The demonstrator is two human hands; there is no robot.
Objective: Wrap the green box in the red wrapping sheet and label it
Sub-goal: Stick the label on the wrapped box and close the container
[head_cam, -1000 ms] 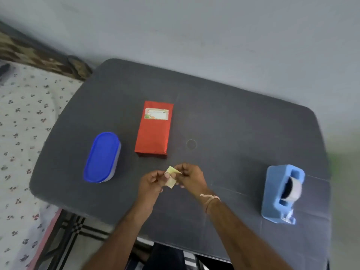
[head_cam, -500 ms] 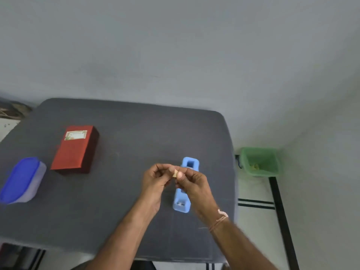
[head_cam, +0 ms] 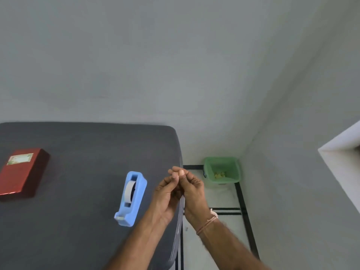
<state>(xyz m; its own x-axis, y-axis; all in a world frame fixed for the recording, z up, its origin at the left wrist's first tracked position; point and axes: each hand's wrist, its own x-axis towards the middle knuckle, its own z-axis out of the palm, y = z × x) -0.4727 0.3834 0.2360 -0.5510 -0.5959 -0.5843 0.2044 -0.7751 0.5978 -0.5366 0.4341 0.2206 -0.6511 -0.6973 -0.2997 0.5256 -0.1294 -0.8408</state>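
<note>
Meeting at the 3 o'clock edge of the counter (head_cam: 78,221), left hand (head_cam: 167,193) and right hand (head_cam: 191,190) show curled fingers, tips pressed together. Cannot tell whether they pinch anything; nothing shows clearly between them. Box (head_cam: 21,172) lies flat at the counter's 9 o'clock side, well apart from the hands, red wrap all over it, label (head_cam: 19,159) stuck at its far end. Task looks done, or nearly so. Dispenser (head_cam: 131,197) stands just beside the left hand, at its 9 o'clock. Green bin (head_cam: 222,169) on the floor, at 1 o'clock from the hands, scraps inside.

Handling, by judgement: box stiff and likely light. The glossy wrap may be slippery and could crease or tear at corners. Best taken by the two long sides, thumb opposed to fingers, clear of the label and folded ends.
</note>
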